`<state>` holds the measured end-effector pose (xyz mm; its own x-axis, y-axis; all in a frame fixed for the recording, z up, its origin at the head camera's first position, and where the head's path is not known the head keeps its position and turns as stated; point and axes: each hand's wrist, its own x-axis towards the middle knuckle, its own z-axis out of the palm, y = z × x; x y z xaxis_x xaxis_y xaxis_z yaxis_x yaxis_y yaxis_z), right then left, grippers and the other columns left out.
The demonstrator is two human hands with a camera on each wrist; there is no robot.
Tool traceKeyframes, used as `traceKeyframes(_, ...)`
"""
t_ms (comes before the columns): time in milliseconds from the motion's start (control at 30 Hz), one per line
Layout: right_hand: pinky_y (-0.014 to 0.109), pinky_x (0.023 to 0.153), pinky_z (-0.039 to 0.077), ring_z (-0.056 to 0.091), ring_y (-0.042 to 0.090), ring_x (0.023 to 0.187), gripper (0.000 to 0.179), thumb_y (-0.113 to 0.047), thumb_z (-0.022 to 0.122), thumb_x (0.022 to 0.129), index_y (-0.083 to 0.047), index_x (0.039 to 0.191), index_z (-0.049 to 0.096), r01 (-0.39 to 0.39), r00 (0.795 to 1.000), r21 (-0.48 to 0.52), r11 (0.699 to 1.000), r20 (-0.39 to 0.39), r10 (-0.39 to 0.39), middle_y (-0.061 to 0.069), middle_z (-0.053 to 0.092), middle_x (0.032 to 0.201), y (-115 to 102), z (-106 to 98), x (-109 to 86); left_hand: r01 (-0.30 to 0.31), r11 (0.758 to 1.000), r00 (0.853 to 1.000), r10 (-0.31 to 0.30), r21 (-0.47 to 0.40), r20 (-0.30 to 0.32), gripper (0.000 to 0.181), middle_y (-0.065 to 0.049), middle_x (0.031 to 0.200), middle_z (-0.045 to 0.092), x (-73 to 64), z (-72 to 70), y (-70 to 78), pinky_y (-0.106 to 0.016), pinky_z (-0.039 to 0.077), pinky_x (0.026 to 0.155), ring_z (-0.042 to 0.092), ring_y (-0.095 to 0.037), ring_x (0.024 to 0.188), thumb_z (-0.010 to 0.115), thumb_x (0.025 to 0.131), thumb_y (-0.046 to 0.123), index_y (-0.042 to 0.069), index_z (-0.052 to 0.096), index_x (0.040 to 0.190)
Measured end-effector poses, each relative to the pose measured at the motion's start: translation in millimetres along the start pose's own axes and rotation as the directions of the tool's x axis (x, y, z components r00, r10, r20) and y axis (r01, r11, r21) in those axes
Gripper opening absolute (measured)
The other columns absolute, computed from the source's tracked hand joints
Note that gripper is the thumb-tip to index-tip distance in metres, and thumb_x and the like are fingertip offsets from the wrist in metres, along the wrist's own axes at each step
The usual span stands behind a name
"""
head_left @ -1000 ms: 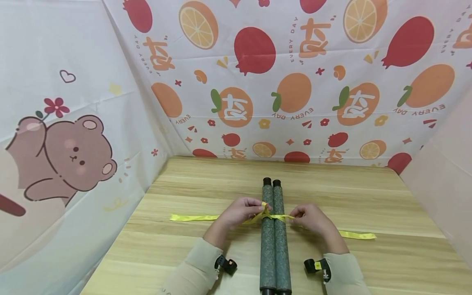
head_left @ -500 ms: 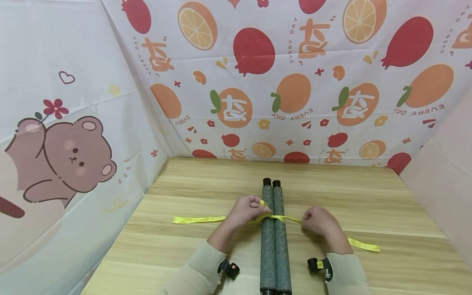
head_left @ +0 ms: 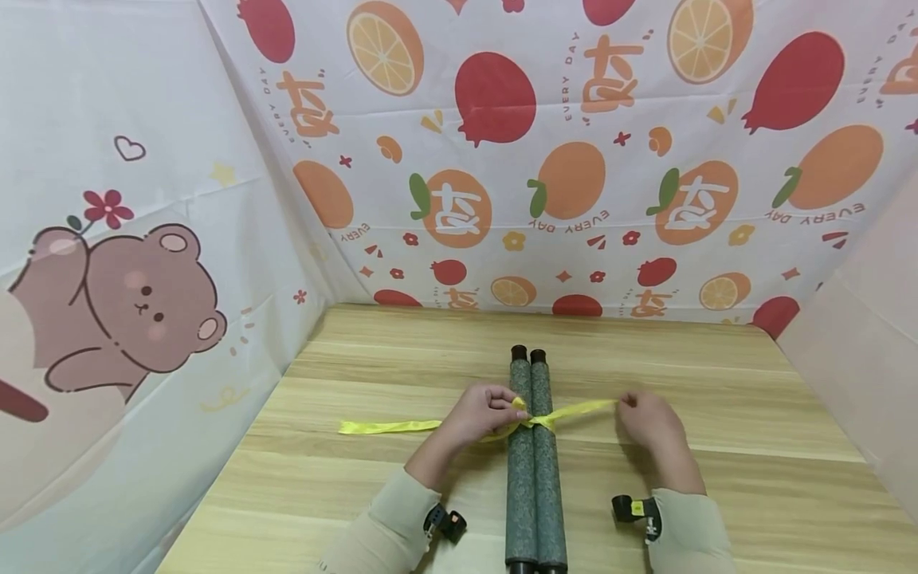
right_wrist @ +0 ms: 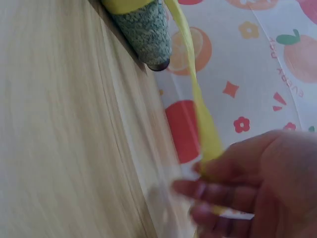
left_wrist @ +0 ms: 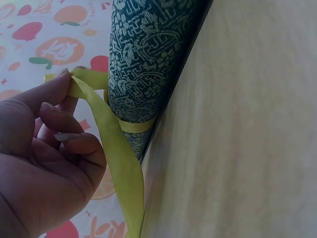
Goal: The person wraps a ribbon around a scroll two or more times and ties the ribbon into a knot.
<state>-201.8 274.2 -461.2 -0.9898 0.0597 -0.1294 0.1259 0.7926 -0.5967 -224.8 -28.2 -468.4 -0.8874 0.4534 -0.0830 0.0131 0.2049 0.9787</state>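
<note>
Two green patterned scroll rolls with dark end knobs lie side by side on the wooden table, pointing away from me. A yellow ribbon circles them near their middle. My left hand is over the left roll and pinches a ribbon loop between thumb and fingertip, as the left wrist view shows. From that pinch the ribbon hangs down in a long strip. Off to the right of the rolls, my right hand pinches the other ribbon length, drawn out taut from the wrap. The right hand is blurred in its wrist view.
The light wooden table reaches back to a fruit-print cloth. On the left hangs a white cloth with a bear print. The left ribbon tail lies flat on the table. Small black cameras sit on both wrists.
My right hand has moved to the right and slightly away from me, pulling its ribbon straight. The tail that lay beyond it has left the table. My left hand keeps its pinch, nearly still.
</note>
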Motion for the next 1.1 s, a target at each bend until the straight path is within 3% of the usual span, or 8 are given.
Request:
traceKeyframes(200, 0.034, 0.066, 0.049, 0.061, 0.026, 0.084, 0.037, -0.020, 0.050, 0.097, -0.007, 0.130, 0.064, 0.100, 0.984, 0.190, 0.977, -0.162, -0.069, 0.019, 0.066, 0.119, -24.9, 16.7, 8.3, -0.030, 0.999, 0.999, 0.028, 0.036, 0.036, 0.016, -0.013, 0.088, 0.075, -1.4, 1.2, -0.8, -0.020, 0.038, 0.047, 0.050, -0.008, 0.053, 0.075, 0.087, 0.013, 0.003, 0.074, 0.099)
traceKeyframes(400, 0.032, 0.066, 0.053, 0.065, 0.021, 0.083, 0.023, -0.018, 0.064, 0.096, -0.012, 0.116, 0.072, 0.281, 0.924, 0.239, 0.930, -0.330, -0.194, 0.009, 0.073, 0.108, -64.2, 34.0, 15.3, -0.044, 0.998, 0.998, 0.042, 0.034, 0.051, 0.014, -0.014, 0.085, 0.074, 0.6, 2.4, -1.3, -0.021, 0.038, 0.048, 0.046, -0.006, 0.052, 0.075, 0.087, 0.013, 0.003, 0.075, 0.098)
traceKeyframes(467, 0.029, 0.054, 0.050, 0.059, 0.018, 0.065, 0.032, -0.011, 0.057, 0.098, -0.018, 0.127, 0.066, 0.330, 0.922, 0.221, 0.918, -0.285, -0.263, 0.009, 0.070, 0.118, -79.4, 37.6, 19.3, -0.050, 0.998, 0.997, 0.048, 0.029, 0.060, 0.014, -0.015, 0.084, 0.074, 1.0, 2.0, -1.1, -0.021, 0.037, 0.048, 0.046, -0.006, 0.052, 0.075, 0.087, 0.012, 0.003, 0.075, 0.097)
traceKeyframes(600, 0.041, 0.079, 0.057, 0.067, 0.025, 0.098, 0.065, 0.003, 0.042, 0.096, -0.031, 0.151, 0.038, 0.442, 0.897, 0.125, 0.888, -0.082, -0.434, 0.006, 0.048, 0.149, -116.4, 40.0, 21.2, -0.060, 0.998, 0.995, 0.057, 0.036, 0.080, 0.011, -0.010, 0.080, 0.074, 0.4, 1.1, -0.6, -0.021, 0.036, 0.047, 0.044, -0.006, 0.051, 0.074, 0.088, 0.012, 0.002, 0.075, 0.093)
traceKeyframes(700, 0.045, 0.098, 0.047, 0.053, 0.027, 0.126, 0.076, 0.007, 0.043, 0.094, -0.035, 0.155, 0.027, 0.543, 0.837, -0.002, 0.840, 0.090, -0.540, 0.005, 0.052, 0.146, -144.6, 37.9, 15.9, -0.092, 0.994, 0.991, 0.085, 0.063, 0.100, 0.009, -0.006, 0.076, 0.072, 0.4, 0.7, 0.4, -0.020, 0.035, 0.048, 0.042, -0.005, 0.050, 0.073, 0.088, 0.010, 0.001, 0.074, 0.090)
traceKeyframes(800, 0.038, 0.076, 0.045, 0.059, 0.025, 0.093, 0.076, 0.002, 0.046, 0.095, -0.036, 0.156, 0.024, 0.590, 0.800, -0.070, 0.805, 0.184, -0.571, 0.005, 0.061, 0.134, -159.4, 35.1, 12.0, -0.122, 0.987, 0.986, 0.109, 0.104, 0.123, 0.008, -0.003, 0.072, 0.069, 1.3, 0.9, 0.8, -0.021, 0.035, 0.047, 0.040, -0.005, 0.048, 0.072, 0.090, 0.009, 0.002, 0.075, 0.089)
traceKeyframes(967, 0.035, 0.070, 0.046, 0.051, 0.019, 0.068, 0.053, -0.019, 0.045, 0.103, -0.031, 0.153, 0.033, 0.515, 0.846, 0.012, 0.857, 0.149, -0.511, 0.003, 0.062, 0.134, -151.2, 34.8, 12.1, -0.119, 0.983, 0.986, 0.101, 0.143, 0.131, 0.009, -0.002, 0.067, 0.067, 2.2, 0.6, -1.5, -0.022, 0.035, 0.046, 0.039, -0.006, 0.045, 0.072, 0.090, 0.016, 0.009, 0.077, 0.091)
traceKeyframes(1100, 0.039, 0.080, 0.052, 0.062, 0.014, 0.086, 0.035, -0.032, 0.049, 0.104, -0.024, 0.138, 0.056, 0.459, 0.877, 0.113, 0.881, 0.102, -0.470, -0.001, 0.067, 0.119, -134.3, 38.0, 11.1, -0.110, 0.983, 0.989, 0.094, 0.150, 0.113, 0.009, 0.002, 0.062, 0.065, 1.3, -0.7, -2.3, -0.021, 0.034, 0.046, 0.039, -0.005, 0.045, 0.074, 0.089, 0.020, 0.011, 0.077, 0.090)
